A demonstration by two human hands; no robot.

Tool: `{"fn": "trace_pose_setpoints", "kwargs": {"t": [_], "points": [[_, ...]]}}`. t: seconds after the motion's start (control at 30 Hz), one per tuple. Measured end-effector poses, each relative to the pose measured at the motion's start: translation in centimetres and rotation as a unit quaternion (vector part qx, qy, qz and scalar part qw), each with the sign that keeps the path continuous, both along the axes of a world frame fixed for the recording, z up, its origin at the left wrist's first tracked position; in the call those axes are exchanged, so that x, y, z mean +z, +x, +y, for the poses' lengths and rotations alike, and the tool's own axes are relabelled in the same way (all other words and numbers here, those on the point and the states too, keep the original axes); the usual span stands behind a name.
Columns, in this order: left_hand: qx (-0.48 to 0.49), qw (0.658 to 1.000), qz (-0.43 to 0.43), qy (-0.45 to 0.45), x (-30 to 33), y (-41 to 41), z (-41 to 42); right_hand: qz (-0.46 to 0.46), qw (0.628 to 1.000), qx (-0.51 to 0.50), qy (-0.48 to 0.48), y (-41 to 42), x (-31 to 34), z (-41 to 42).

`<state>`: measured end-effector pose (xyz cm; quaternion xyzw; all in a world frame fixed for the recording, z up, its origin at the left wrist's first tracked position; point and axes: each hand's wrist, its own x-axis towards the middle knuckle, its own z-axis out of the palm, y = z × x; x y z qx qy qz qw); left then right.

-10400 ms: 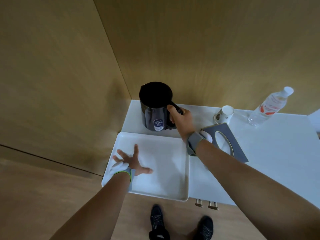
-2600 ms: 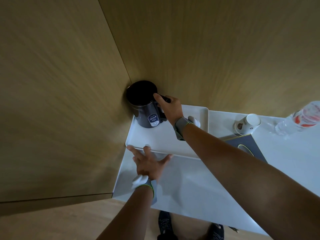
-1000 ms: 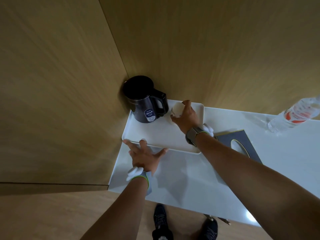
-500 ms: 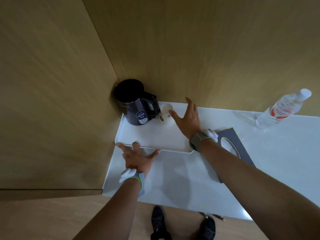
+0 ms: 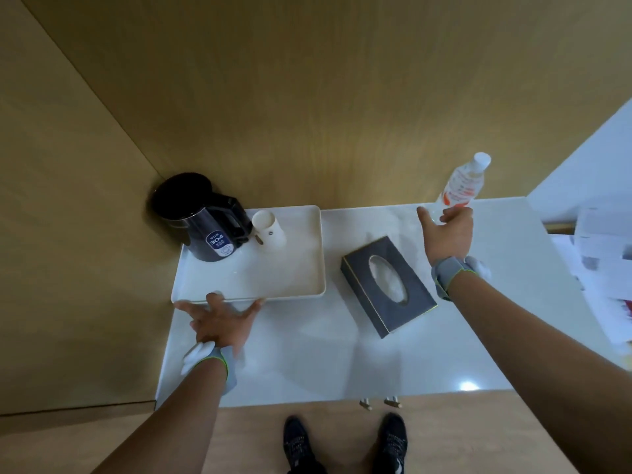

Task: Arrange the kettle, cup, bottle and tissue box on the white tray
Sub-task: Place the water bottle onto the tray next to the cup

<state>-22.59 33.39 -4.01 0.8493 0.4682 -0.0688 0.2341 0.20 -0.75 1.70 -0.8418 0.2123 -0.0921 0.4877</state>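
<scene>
The white tray (image 5: 290, 285) lies in the table's far left corner. On it stand the dark kettle (image 5: 201, 227) at the back left and the white paper cup (image 5: 270, 230) just right of the kettle's handle. The dark tissue box (image 5: 388, 283) lies on the table right of the tray, turned at an angle. The clear water bottle (image 5: 461, 184) with a red label stands at the back by the wall. My left hand (image 5: 220, 323) rests spread against the tray's near rim. My right hand (image 5: 448, 234) is open, its fingers at the bottle's base, not closed around it.
Wooden walls close in the table (image 5: 307, 364) at the back and left. Papers (image 5: 602, 268) lie on a surface to the far right. The table's near edge runs just above my shoes (image 5: 342, 443).
My right hand has left the cup standing on the tray and swung right, across the tissue box, to the bottle. My left hand has stayed at the tray's near rim.
</scene>
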Motion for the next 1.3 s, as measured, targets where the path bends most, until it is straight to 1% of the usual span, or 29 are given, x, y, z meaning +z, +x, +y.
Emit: {"fn": "trace_pose_setpoints", "kwargs": {"t": [0.07, 0.13, 0.27, 0.43, 0.63, 0.8, 0.93, 1.07, 1.17, 1.3], "points": [[0.003, 1.000, 0.002, -0.002, 0.4, 0.1, -0.2, 0.010, 0.999, -0.037, 0.013, 0.9, 0.2, -1.8], [0.008, 1.000, 0.003, -0.008, 0.6, 0.2, -0.2, 0.024, 0.998, -0.049, 0.018, 2.0, 0.3, -3.0], [0.006, 1.000, 0.013, -0.008, 1.0, 0.5, -0.2, 0.046, 0.999, -0.006, 0.026, 4.7, 0.9, -4.1], [0.007, 1.000, 0.022, 0.000, 0.9, 0.5, -0.3, 0.017, 0.999, 0.020, 0.030, 6.8, 1.3, -3.6], [0.001, 0.999, 0.032, 0.010, 0.4, 0.5, -0.1, 0.035, 0.998, -0.040, 0.040, 7.8, 1.2, -2.7], [0.004, 1.000, 0.024, 0.016, 0.2, 0.4, -0.1, 0.005, 0.997, -0.054, 0.049, 6.4, 2.1, -1.6], [-0.005, 0.999, 0.035, 0.017, 0.3, 0.4, -0.1, -0.041, 0.999, -0.007, 0.025, 5.2, 4.4, 1.1], [-0.006, 0.999, 0.031, 0.013, 0.4, 0.4, -0.1, -0.078, 0.995, 0.069, 0.003, 4.0, 6.8, 5.3], [-0.006, 1.000, 0.028, 0.012, 0.5, 0.4, 0.0, -0.106, 0.986, 0.129, 0.000, 2.6, 7.3, 8.6], [-0.015, 0.999, 0.044, 0.023, 0.7, 0.4, 0.0, -0.108, 0.976, 0.187, 0.002, 0.9, 6.6, 13.0]]}}
